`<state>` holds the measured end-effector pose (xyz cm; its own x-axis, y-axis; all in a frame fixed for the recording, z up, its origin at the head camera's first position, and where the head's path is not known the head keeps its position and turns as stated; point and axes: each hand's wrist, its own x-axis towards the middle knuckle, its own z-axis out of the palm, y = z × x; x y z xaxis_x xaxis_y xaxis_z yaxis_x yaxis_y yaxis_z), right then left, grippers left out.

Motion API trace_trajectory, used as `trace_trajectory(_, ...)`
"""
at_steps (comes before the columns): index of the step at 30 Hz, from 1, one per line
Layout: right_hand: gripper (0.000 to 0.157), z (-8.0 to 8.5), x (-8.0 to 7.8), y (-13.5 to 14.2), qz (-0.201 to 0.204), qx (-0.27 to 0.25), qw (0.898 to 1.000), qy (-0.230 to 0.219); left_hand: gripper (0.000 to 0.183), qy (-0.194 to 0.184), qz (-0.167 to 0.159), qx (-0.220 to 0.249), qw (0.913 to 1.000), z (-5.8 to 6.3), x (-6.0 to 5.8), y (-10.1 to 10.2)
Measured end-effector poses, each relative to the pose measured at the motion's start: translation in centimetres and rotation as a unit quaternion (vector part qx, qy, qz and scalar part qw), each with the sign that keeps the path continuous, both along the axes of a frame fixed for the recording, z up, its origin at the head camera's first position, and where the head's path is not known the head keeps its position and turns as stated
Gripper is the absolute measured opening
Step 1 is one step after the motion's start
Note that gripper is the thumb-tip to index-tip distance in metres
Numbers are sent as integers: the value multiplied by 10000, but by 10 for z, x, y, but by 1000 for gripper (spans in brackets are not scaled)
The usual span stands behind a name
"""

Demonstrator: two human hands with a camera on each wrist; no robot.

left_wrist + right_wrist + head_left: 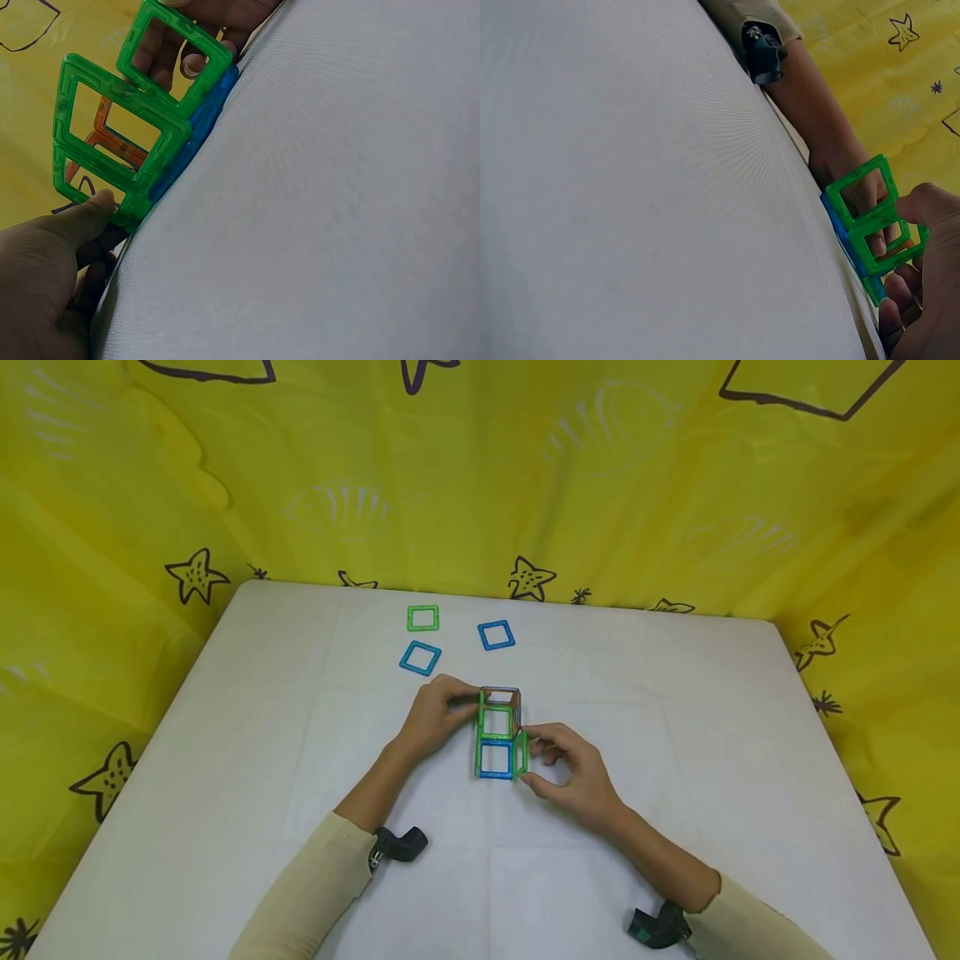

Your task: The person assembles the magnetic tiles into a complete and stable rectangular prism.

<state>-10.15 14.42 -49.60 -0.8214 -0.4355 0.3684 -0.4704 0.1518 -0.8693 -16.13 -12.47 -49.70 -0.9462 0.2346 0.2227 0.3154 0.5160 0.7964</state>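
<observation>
A small structure of magnetic square tiles (497, 722) stands on the table, made of green, blue and orange open frames. My left hand (438, 710) holds its far left side, thumb against a green frame; in the left wrist view that thumb lies on the lower corner of the green tile (112, 124). At the near right edge, my right hand (573, 768) pinches an upright green square tile (522, 753) beside the blue square (496, 759). The right wrist view shows thumb and fingers around this green tile (891, 247). Some fingertips are hidden behind the frames.
Beyond the structure lie a loose green square (423, 618) and two blue squares, one on the left (420, 658) and one on the right (497, 635). The white table (225, 760) ends at a yellow patterned curtain (465, 485).
</observation>
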Motion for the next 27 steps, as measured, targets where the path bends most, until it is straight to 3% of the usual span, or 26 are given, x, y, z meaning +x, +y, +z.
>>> trace_trajectory(11, 57, 1, 0, 0, -102, 97, 9999, 30, 21, -54, 17, -52, 10000, 0, -1, 1)
trace_trajectory(17, 47, 0, 3, -7, -303, 94, 9989, 355, 22, -39, 18, -23, 10000, 2, 0, 0)
trace_trajectory(27, 29, -4, 7, -15, -231, 137, 9975, 656, 21, 34, -17, 19, 10000, 0, -1, 0)
